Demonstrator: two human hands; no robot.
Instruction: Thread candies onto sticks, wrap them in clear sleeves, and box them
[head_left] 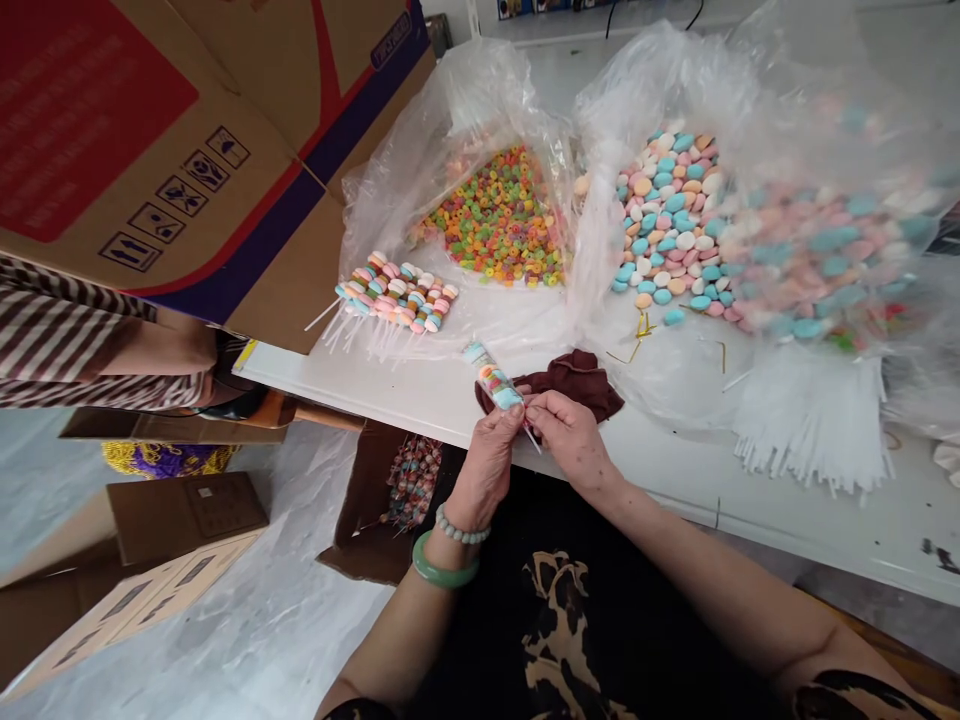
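My left hand (495,450) is closed around the lower end of a candy skewer (495,382) in a clear wrapper, its pastel sweets pointing up and away from me. My right hand (564,432) pinches at the gathered bottom of the wrapper, beside the white stick; a small reddish bit shows at the fingertips. Under and behind both hands lies a crumpled dark brown cloth (581,380). To the left, a row of unwrapped candy skewers (401,292) rests on the white table (412,395). Some gold twist ties (641,328) lie to the right of the cloth.
Clear bags hold ring candies (499,220) and pastel button candies (675,220). White sticks (814,420) are piled at right. A large carton (247,130) stands at left, near another person's striped sleeve (60,330). Below the table edge, an open box (367,500) contains wrapped skewers.
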